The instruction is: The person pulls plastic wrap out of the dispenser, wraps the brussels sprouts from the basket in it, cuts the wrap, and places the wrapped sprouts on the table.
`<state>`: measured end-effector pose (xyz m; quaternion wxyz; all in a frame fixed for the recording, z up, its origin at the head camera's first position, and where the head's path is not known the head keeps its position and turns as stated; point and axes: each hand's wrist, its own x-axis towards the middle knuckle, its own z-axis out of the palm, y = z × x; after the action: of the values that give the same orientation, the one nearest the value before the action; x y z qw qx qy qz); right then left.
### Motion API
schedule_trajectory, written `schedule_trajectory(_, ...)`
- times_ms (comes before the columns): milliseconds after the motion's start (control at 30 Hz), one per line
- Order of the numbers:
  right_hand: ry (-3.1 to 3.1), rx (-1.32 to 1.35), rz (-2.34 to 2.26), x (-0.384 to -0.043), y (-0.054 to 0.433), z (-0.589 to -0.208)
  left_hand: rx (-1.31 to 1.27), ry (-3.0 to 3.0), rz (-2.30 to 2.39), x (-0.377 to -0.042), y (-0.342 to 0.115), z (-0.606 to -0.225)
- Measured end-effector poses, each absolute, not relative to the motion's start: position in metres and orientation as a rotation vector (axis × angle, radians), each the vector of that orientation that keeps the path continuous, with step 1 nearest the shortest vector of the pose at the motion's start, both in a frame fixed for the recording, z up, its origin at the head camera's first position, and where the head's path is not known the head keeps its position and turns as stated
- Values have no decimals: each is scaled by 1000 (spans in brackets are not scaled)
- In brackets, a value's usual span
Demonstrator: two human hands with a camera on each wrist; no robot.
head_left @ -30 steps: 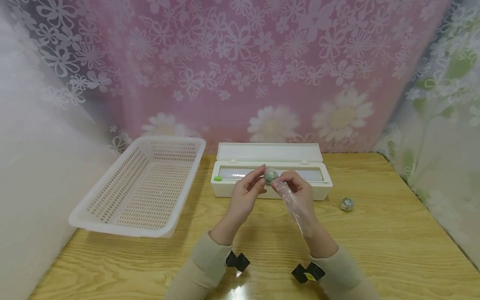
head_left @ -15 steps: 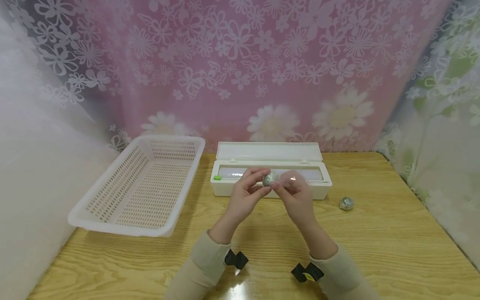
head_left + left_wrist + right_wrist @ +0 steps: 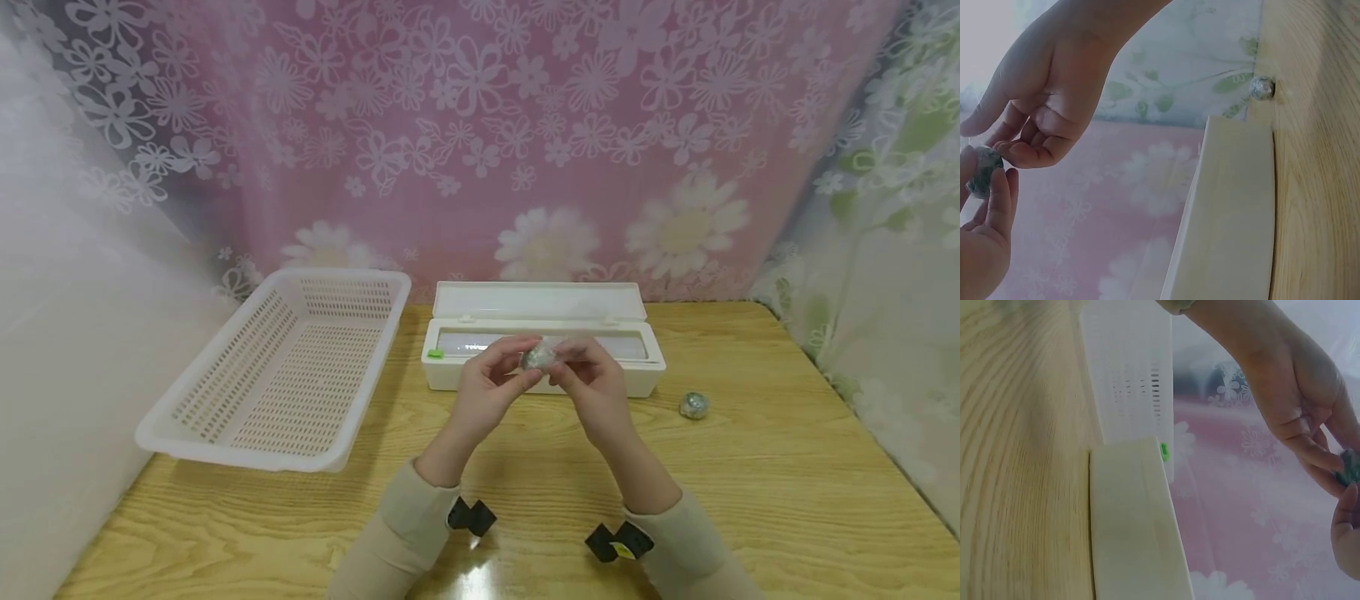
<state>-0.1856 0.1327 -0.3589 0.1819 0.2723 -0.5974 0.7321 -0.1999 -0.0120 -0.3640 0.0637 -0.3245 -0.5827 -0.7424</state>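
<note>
Above the white box, both hands meet at a small greenish ball [image 3: 538,357] wrapped in clear film. My left hand [image 3: 487,390] pinches the ball between thumb and fingertips, partly covering it. From the other side, my right hand [image 3: 597,390] pinches at the wrapping with thumb and forefinger; how much film lies under its fingers cannot be made out. The left wrist view shows the dark green ball [image 3: 985,172] between the fingers of both hands. A second wrapped ball [image 3: 693,406] lies on the table, right of the box.
Behind the hands stands the long white box [image 3: 637,382], its lid [image 3: 540,302] raised, with a pale roll inside and a green tab [image 3: 435,354] at its left end. A white perforated basket [image 3: 337,460] sits left on the wooden table [image 3: 787,483]. Floral curtains enclose the back and sides.
The loose film hanging from my right hand has flipped up and now lies gathered against the ball. The right fingers have moved in on the wrapping. My left hand keeps its pinch.
</note>
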Motion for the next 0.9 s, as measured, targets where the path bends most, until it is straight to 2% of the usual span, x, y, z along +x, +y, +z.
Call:
schedule_trajectory(200,-1851,619,1915,-182,133,-357,-1029,-1820,-2198,-197,-11,-360)
schedule_trajectory(433,-1794,604,1880,-184,132,-360,-890,-2046,-2190,-198,-12,-360)
schedule_trajectory(900,-1635,777,1963,-186,130,-364,-928,-1903,-2285,-194,-13,-357)
